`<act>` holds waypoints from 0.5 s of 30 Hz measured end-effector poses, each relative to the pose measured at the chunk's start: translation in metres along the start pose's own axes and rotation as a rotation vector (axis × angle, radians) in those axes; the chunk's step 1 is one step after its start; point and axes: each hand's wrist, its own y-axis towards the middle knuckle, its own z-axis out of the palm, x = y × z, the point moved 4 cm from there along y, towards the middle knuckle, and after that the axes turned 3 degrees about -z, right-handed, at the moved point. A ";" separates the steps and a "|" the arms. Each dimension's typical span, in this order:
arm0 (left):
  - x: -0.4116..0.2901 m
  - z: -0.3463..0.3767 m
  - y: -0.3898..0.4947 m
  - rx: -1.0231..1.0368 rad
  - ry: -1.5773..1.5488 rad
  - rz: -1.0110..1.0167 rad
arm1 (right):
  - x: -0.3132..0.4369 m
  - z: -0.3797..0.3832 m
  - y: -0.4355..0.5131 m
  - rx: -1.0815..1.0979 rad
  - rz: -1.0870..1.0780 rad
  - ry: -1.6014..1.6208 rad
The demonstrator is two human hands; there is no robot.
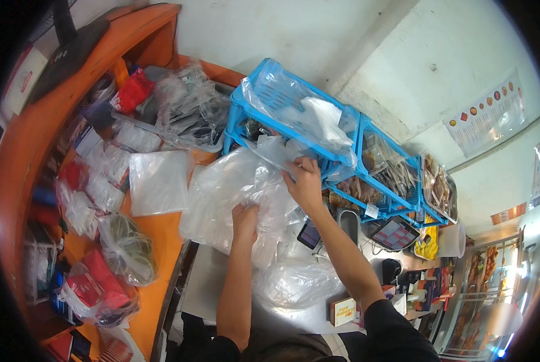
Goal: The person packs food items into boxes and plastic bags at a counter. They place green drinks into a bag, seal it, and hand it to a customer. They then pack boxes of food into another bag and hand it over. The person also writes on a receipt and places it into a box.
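A large clear plastic bag (220, 190) spreads out in front of me, partly over the orange counter and partly over the pale tabletop. My left hand (245, 221) has its fingers curled around a bunched part of the film near the middle. Higher and to the right, my right hand (304, 183) grips the bag's upper edge between thumb and fingers, close to the front of the blue plastic rack (292, 131). A flat stack of clear plastic sheets or bags (158, 183) lies to the left. Nearer my body is a crumpled heap of clear plastic (297, 283).
White paper (326, 120) rests on the rack's top tier. A phone (309, 234), a tablet (393, 234) and a small box (343, 312) occupy the right side. Bagged packets (100, 283) crowd the orange counter (161, 253). A glass-fronted cabinet (473, 298) stands far right.
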 end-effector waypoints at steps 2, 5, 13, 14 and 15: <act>0.000 -0.003 -0.006 -0.069 -0.028 -0.015 | -0.004 0.009 0.001 0.029 -0.028 -0.066; -0.002 0.004 -0.009 -0.181 -0.196 -0.025 | 0.010 0.006 -0.015 -0.016 -0.102 -0.083; -0.018 0.012 -0.014 0.067 -0.021 0.152 | 0.056 -0.031 -0.044 0.102 -0.285 0.192; -0.016 0.005 -0.017 0.065 -0.001 0.170 | 0.047 -0.031 -0.037 0.017 -0.170 0.138; -0.011 -0.002 -0.021 0.024 -0.007 0.133 | 0.038 -0.033 -0.030 -0.136 -0.098 0.109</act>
